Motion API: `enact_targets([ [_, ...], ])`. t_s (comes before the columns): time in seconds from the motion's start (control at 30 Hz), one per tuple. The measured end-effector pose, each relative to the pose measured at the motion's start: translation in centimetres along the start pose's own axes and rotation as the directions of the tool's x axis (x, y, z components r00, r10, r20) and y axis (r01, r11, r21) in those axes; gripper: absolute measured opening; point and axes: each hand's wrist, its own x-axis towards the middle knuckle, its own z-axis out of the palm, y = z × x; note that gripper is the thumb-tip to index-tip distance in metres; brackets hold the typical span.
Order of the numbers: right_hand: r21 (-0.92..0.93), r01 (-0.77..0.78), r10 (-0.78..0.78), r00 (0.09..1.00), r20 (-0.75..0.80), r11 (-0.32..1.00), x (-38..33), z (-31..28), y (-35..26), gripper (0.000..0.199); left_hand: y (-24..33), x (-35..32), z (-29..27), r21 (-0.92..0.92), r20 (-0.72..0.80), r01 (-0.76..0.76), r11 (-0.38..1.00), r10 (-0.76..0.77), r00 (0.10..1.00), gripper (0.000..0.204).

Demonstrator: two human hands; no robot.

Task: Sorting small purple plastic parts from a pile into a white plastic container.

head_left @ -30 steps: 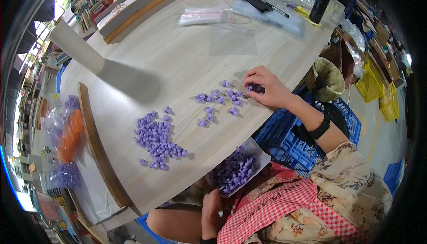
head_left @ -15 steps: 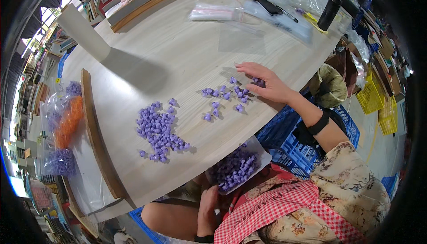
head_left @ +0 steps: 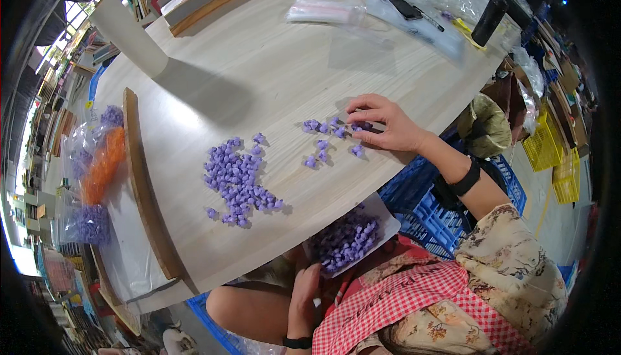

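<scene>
My right hand [head_left: 392, 124] lies on the pale wooden table [head_left: 259, 64], fingers spread, fingertips touching small purple pieces [head_left: 359, 126] at the right end of a loose scatter of purple pieces [head_left: 323, 141]. A bigger heap of the same purple pieces [head_left: 236, 180] lies to the left. Below the table's near edge my left hand [head_left: 304, 300] holds up a clear bag [head_left: 381, 222] filled with purple pieces [head_left: 343, 242], its mouth against the table edge. A black band sits on each wrist.
A wooden strip [head_left: 145, 180] runs along the table's left side, with bags of orange and purple pieces [head_left: 97, 167] beyond it. Clear bags [head_left: 323, 12], a black phone [head_left: 400, 4] and a dark cylinder [head_left: 486, 20] lie at the far end. Blue crates [head_left: 427, 206] stand below right.
My right hand has slid left and lowered its fingers flat onto the scattered pieces. The bag at my lap stays against the table edge.
</scene>
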Motion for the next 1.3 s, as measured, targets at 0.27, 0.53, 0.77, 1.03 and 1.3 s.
enact_targets([
  [0.27,-0.053,-0.226,0.214,0.962,-0.17,0.973,-0.7,-0.3,0.5,0.021,1.0,-1.2,0.2,-0.075,-0.17,-0.097,0.992,0.083,0.982,0.041],
  [0.53,-0.28,-0.112,0.063,0.982,-0.18,0.953,0.3,-0.1,0.2,0.023,-0.2,0.4,0.5,-0.091,-0.004,0.1,0.991,-0.101,0.995,0.045],
  [0.77,-0.139,-0.035,0.043,0.998,0.056,0.99,3.5,0.6,-1.8,0.029,0.6,-0.8,0.2,-0.105,-0.093,-0.031,0.994,0.021,0.995,0.047],
  [1.03,-0.096,-0.079,0.087,0.993,0.079,0.992,4.8,1.4,-1.8,0.024,-0.1,0.6,0.3,-0.211,0.041,0.21,0.955,-0.206,0.978,0.047],
  [1.3,-0.161,0.222,-0.184,0.958,0.222,0.962,5.9,2.8,-0.6,0.016,-1.6,1.1,0.9,-0.136,0.023,0.132,0.982,-0.13,0.991,0.043],
])
